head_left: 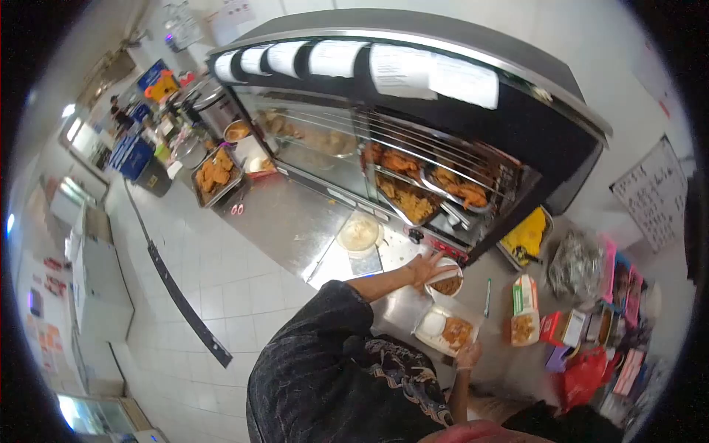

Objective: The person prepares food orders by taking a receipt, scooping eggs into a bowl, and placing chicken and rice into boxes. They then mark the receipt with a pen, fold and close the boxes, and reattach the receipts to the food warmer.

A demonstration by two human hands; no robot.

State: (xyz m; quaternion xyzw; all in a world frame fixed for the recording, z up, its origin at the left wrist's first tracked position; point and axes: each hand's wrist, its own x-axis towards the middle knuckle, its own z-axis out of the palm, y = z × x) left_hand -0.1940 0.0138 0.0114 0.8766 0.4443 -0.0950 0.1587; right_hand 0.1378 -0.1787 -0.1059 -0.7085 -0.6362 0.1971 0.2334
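My left hand point(422, 269) reaches over the rim of a round white tub point(445, 286) of brown food, just below the warmer's front edge; its fingers look bent, and what they hold, if anything, is too small to make out. My right hand point(467, 356) pinches the lower right corner of an open white takeaway box point(424, 338). Inside the box lie a white mound of rice point(432, 323) and a golden-brown fried piece point(457, 332). The tub stands just above the box. A round pale lid or bowl point(360, 232) is farther left on the counter.
A glass food warmer point(473, 244) with trays of fried food spans the back. Left of it sits a tray of fried pieces point(215, 176), with red-handled scissors point(237, 210) nearby. At right are a yellow food tray point(526, 235), a carton point(524, 295) and a red bag point(583, 376).
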